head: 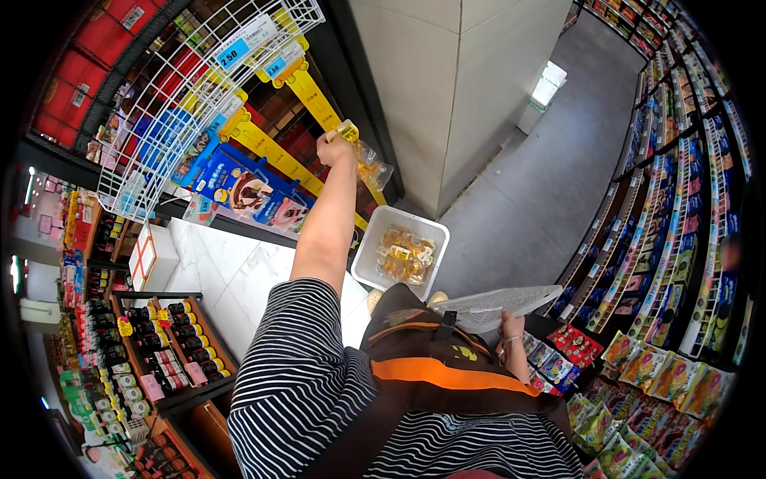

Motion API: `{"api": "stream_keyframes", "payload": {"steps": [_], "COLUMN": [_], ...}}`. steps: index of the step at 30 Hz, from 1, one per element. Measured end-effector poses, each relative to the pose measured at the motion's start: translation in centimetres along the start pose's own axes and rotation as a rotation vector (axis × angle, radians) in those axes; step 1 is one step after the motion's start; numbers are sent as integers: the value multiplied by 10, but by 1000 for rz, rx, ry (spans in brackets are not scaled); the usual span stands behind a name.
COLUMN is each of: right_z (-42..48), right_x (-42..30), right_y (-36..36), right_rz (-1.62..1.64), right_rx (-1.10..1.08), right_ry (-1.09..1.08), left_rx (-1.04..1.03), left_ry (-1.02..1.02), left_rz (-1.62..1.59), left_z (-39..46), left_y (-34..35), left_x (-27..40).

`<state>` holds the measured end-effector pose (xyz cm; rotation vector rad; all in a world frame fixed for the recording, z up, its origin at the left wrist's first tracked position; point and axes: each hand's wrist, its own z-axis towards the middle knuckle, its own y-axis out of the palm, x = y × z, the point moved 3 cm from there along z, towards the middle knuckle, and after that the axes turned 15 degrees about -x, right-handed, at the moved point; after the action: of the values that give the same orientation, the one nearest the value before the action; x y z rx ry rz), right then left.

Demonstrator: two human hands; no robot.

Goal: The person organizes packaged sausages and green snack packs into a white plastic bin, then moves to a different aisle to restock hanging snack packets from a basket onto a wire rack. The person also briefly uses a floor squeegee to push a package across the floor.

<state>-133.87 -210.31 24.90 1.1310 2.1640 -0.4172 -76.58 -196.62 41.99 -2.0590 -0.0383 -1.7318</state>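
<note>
My left hand is stretched forward at a yellow hanging display strip, its fingers closed on a small clear packet with a yellow and white header. Below it on the floor stands a white plastic basket with similar clear packets of amber-coloured contents inside. At my right side, my right hand grips the edge of a white perforated plastic basket, which is seen edge-on; whether it holds anything cannot be seen. A brown apron with an orange band covers my front.
A white wire rack with price tags and blue snack packs is at the upper left. A tiled pillar stands ahead. Stocked shelves curve along the right, bagged snacks lower right. Bottles fill a wooden shelf at left.
</note>
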Motion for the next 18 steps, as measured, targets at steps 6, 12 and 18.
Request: {"api": "stream_keyframes", "payload": {"steps": [6,12,18], "right_z": [-2,-3,-12], "right_x": [3,5,0], "right_y": [-1,0,1], "right_rz": [21,8,22], "right_rx": [23,10,-2], "right_ry": [20,37,15], "left_rx": [-102,-200,-261], "left_ry": [-62,-95,26], "left_rz": [-178,-582,-387], "left_z": [-4,52,40], "left_y": [9,32,25], "left_x": [1,-41,-27]}}
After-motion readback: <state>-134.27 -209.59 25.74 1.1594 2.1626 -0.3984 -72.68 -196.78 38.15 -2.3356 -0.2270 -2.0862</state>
